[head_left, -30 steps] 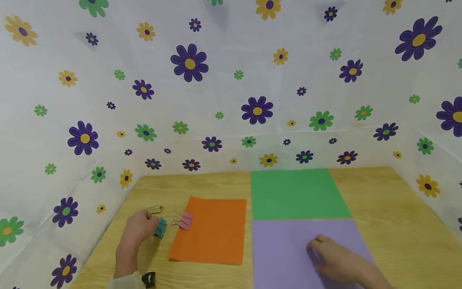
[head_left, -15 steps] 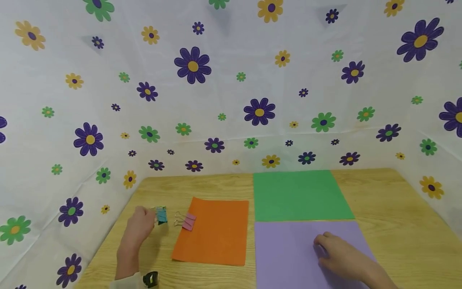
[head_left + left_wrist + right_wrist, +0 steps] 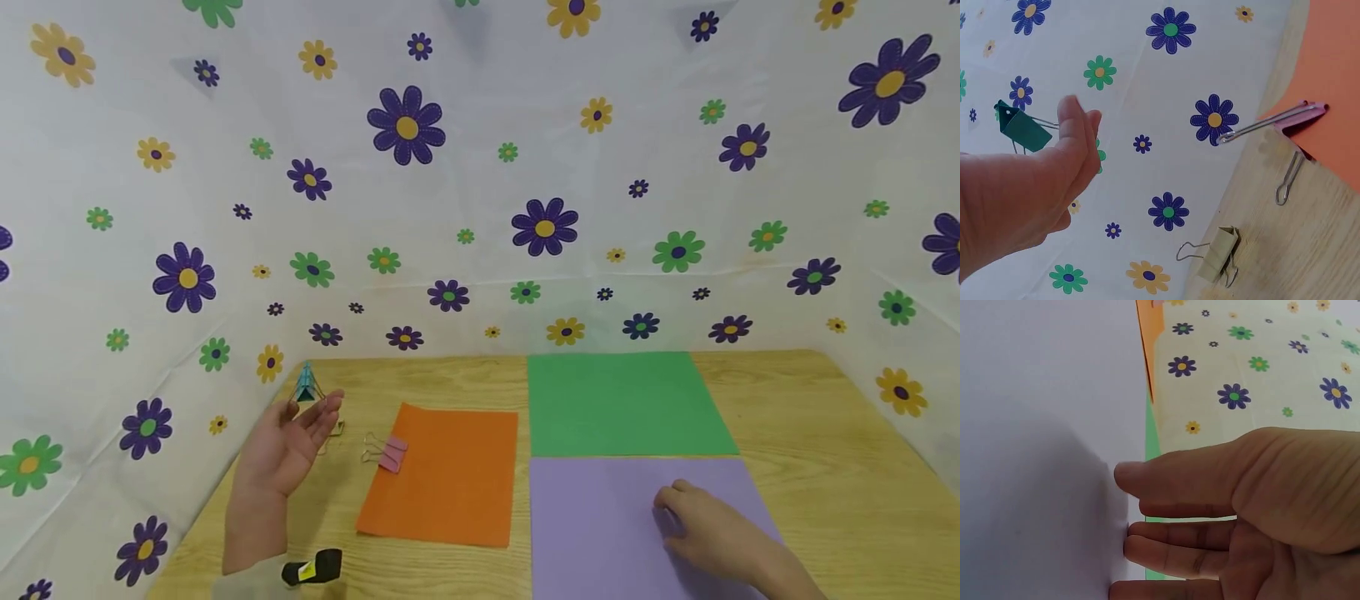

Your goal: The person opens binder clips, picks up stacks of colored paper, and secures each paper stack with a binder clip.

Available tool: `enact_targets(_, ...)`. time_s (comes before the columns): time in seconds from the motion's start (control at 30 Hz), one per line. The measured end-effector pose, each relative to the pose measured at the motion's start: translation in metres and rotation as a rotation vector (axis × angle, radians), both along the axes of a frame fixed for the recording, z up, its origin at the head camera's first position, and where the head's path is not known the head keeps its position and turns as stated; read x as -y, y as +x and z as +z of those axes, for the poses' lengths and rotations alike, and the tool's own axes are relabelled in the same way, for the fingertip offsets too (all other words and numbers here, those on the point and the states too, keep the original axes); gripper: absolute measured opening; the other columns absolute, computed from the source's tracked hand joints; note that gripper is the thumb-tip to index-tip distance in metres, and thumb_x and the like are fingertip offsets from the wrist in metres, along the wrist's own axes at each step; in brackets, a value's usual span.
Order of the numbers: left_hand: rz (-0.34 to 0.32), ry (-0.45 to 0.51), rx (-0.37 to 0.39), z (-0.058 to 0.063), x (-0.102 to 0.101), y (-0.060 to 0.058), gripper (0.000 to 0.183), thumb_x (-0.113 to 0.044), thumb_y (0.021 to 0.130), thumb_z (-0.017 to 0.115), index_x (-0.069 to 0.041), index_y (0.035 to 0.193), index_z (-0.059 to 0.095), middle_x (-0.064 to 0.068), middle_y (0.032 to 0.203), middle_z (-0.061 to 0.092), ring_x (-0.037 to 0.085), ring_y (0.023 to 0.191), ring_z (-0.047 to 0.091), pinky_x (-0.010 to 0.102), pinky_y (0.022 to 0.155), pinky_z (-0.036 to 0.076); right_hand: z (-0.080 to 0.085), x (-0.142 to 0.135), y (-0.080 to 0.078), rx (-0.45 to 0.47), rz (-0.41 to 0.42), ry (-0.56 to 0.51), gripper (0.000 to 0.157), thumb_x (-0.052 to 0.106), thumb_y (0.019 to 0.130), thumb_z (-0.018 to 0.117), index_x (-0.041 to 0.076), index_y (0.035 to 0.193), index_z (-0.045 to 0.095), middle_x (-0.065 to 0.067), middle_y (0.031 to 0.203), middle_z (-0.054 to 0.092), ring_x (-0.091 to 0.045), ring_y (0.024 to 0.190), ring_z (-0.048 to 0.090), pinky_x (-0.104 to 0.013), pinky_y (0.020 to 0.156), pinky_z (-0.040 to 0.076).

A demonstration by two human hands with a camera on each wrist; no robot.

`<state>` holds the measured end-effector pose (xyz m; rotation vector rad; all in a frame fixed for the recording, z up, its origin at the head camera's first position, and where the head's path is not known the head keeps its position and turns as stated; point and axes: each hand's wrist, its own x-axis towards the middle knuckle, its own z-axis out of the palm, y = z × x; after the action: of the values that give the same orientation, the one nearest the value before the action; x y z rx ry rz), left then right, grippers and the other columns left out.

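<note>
My left hand [image 3: 273, 454] is raised over the table's left side, palm turned up, and pinches a teal binder clip [image 3: 306, 385] by its wire handles. In the left wrist view the clip's body [image 3: 1027, 131] sticks out past the thumb side. Below that hand, a gold binder clip [image 3: 1217, 257] lies on the wood. A pink binder clip [image 3: 392, 455] grips the left edge of an orange sheet [image 3: 450, 483]. My right hand [image 3: 708, 533] is at a purple sheet [image 3: 585, 517], fingers relaxed and fingertips close to its surface; nothing is between them.
A green sheet [image 3: 622, 404] lies behind the purple one, edge to edge. The wooden table [image 3: 832, 450] ends at a white flowered cloth [image 3: 480, 192] on the back and both sides. A black wrist strap [image 3: 315, 568] shows by my left sleeve.
My left hand has lifted the teal binder clip up and away and turned palm up, exposing the gold clip on the table. The right hand has stayed over the purple sheet.
</note>
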<state>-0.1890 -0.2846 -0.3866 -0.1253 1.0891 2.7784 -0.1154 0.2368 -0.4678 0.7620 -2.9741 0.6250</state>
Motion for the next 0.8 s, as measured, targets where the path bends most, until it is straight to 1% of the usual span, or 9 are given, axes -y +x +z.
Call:
enact_targets(0.07,-0.002,0.09,0.005,0.0,0.001,0.0,0.023,-0.024,0.108,0.039,-0.008,0.094,0.047,0.02,0.116,0.064,0.027,0.11,0.066,0.03,0.099,0.05,-0.001,-0.001,-0.001,-0.031,0.002,0.001,0.033,0.004,0.068,0.08,0.007,0.096,0.064,0.002,0.093,0.057,-0.021,0.084,0.061,-0.039,0.076,0.053)
enact_targets(0.17,0.009,0.191,0.011,0.0,0.002,-0.001,0.021,-0.023,0.107,0.044,-0.006,0.096,0.047,0.02,0.118,0.06,0.029,0.113,0.064,0.031,0.102,0.048,-0.002,-0.001,-0.001,-0.065,0.0,0.005,0.034,0.001,0.065,0.08,0.008,0.094,0.064,0.002,0.091,0.056,-0.021,0.082,0.062,-0.038,0.075,0.053)
enact_targets(0.27,0.004,0.29,-0.021,0.0,0.002,-0.001,0.017,-0.019,0.106,0.047,-0.003,0.099,0.049,0.021,0.119,0.057,0.034,0.118,0.062,0.034,0.106,0.044,-0.002,-0.001,-0.001,-0.071,-0.003,0.006,0.034,-0.001,0.063,0.08,0.008,0.091,0.063,0.002,0.089,0.056,-0.021,0.08,0.061,-0.038,0.074,0.053)
enact_targets(0.37,-0.021,0.352,-0.07,0.002,0.0,0.001,0.019,-0.016,0.107,0.045,0.0,0.099,0.052,0.019,0.118,0.056,0.036,0.118,0.062,0.036,0.107,0.042,-0.001,-0.001,-0.001,-0.058,-0.028,0.008,0.034,-0.002,0.062,0.081,0.01,0.087,0.061,0.003,0.086,0.054,-0.017,0.077,0.059,-0.036,0.071,0.052)
enact_targets(0.43,-0.033,0.373,-0.087,0.004,-0.002,0.002,0.022,-0.016,0.107,0.043,0.002,0.097,0.053,0.019,0.117,0.057,0.036,0.117,0.062,0.037,0.107,0.042,0.0,0.0,-0.001,-0.047,-0.055,0.008,0.033,-0.002,0.061,0.081,0.011,0.083,0.059,0.003,0.083,0.052,-0.014,0.073,0.055,-0.034,0.068,0.051)
enact_targets(0.53,-0.042,0.394,-0.091,0.007,-0.004,0.004,0.025,-0.017,0.107,0.042,0.002,0.096,0.054,0.019,0.116,0.057,0.037,0.116,0.063,0.037,0.106,0.043,0.001,0.002,-0.001,-0.004,-0.125,0.008,0.032,-0.002,0.062,0.081,0.011,0.079,0.058,0.003,0.08,0.05,-0.011,0.072,0.051,-0.033,0.066,0.049)
enact_targets(0.7,-0.035,0.404,-0.077,0.01,-0.007,0.005,0.02,-0.018,0.107,0.045,-0.001,0.098,0.052,0.021,0.116,0.059,0.037,0.115,0.064,0.036,0.104,0.044,0.004,0.003,-0.001,0.061,-0.207,0.033,0.027,0.001,0.063,0.081,0.008,0.079,0.061,0.001,0.08,0.051,-0.015,0.074,0.053,-0.035,0.067,0.05)
enact_targets(0.8,-0.027,0.404,-0.073,0.01,-0.008,0.004,0.016,-0.018,0.106,0.048,-0.003,0.1,0.05,0.022,0.116,0.06,0.037,0.115,0.064,0.036,0.104,0.044,0.005,0.001,-0.001,0.062,-0.237,0.064,0.029,0.009,0.062,0.084,0.01,0.079,0.061,0.001,0.079,0.051,-0.017,0.073,0.053,-0.036,0.064,0.049)
